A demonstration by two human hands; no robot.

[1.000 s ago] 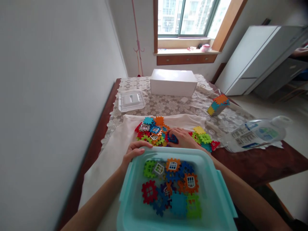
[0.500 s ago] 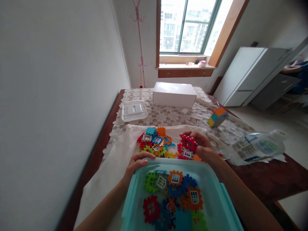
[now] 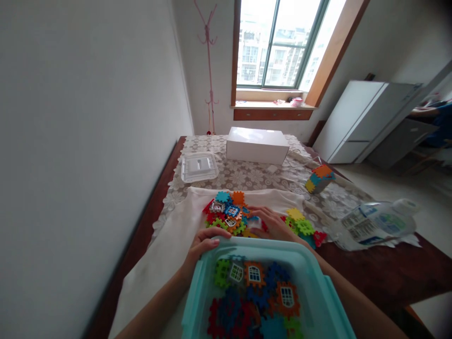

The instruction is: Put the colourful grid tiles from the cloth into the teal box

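A teal plastic box [image 3: 318, 282] with colourful interlocking building tiles [image 3: 287, 296] inside stands close in front of me. My left hand [image 3: 206, 242] grips its far left corner, fingers over the rim. Beyond the box, my right hand [image 3: 270, 223] reaches into a heap of loose tiles [image 3: 231, 212], its fingers apart beside a few pieces and its palm partly hidden by the rim. Several tiles in that heap carry white window inserts. To the right of my right hand lies a smaller group of yellow, green and red tiles [image 3: 303, 227].
A clear lid [image 3: 199, 167] lies at the back left near a white carton [image 3: 257, 145]. A built block of tiles [image 3: 320, 178] stands at the right, behind a large clear bottle [image 3: 379, 223] lying on its side. Along the left runs a wall [image 3: 88, 117].
My right hand has moved left to the heap and no longer holds the red tile piece. More red and blue shows inside the box. My left hand stays on the rim.
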